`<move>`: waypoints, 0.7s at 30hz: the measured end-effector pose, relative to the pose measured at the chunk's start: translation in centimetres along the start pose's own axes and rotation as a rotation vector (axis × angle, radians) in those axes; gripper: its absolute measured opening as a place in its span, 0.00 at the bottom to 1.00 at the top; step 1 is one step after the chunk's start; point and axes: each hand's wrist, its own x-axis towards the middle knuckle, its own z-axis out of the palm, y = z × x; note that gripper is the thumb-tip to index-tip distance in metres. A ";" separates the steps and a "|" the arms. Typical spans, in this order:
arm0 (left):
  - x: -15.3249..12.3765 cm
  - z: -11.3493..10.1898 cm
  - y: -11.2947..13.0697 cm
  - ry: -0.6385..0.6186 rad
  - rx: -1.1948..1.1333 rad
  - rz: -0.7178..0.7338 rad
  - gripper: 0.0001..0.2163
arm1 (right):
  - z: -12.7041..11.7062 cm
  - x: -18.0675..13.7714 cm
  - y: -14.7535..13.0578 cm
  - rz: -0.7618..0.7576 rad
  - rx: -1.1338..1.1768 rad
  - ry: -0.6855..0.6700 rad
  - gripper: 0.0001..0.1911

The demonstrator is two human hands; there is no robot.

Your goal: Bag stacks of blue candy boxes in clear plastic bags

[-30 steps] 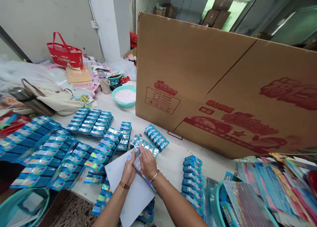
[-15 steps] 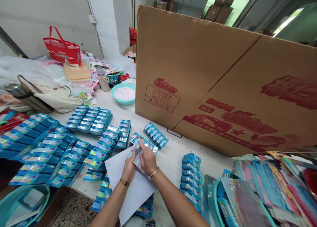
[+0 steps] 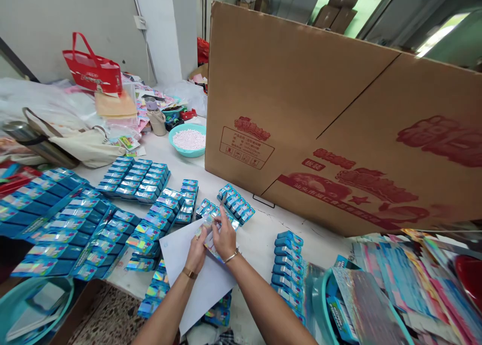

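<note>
My left hand (image 3: 197, 253) is closed on the edge of a shiny printed sheet (image 3: 209, 243), thumb on top. Against the same sheet, my right hand (image 3: 225, 238) pinches with thumb and bent fingers while its index finger points up. A large white sheet (image 3: 203, 295) lies slanted below both hands, over some blue packs. Just past the fingertips are a short row of small blue packs (image 3: 205, 208) and another blue row (image 3: 237, 204). The fingers partly hide the printed sheet, so its picture cannot be read.
Rows of blue packs (image 3: 68, 229) fill the left side; another row (image 3: 288, 264) stands right. A big cardboard box (image 3: 301, 114) walls off the back. White pellets fill a turquoise bowl (image 3: 171, 139). A turquoise basin (image 3: 320, 305) and stacked printed sheets (image 3: 406, 284) are at right.
My right hand has shifted slightly, and its index finger has lifted and straightened upward. My left hand stays on the printed sheet. The whole view has moved a little.
</note>
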 end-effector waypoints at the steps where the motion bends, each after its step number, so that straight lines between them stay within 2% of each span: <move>1: 0.1 -0.1 -0.1 0.001 0.006 0.006 0.24 | -0.1 -0.1 0.0 -0.016 -0.003 -0.007 0.36; 5: 0.3 -0.2 -0.4 0.019 0.034 0.027 0.25 | -0.3 -0.4 -0.1 -0.034 -0.007 -0.037 0.35; 10: 0.0 0.2 -0.2 0.007 0.023 0.009 0.24 | -0.2 0.0 -0.1 0.027 0.013 0.006 0.36; 21: 0.1 0.1 -0.4 -0.022 0.065 0.051 0.23 | -0.1 0.1 0.4 -0.007 -0.006 -0.005 0.35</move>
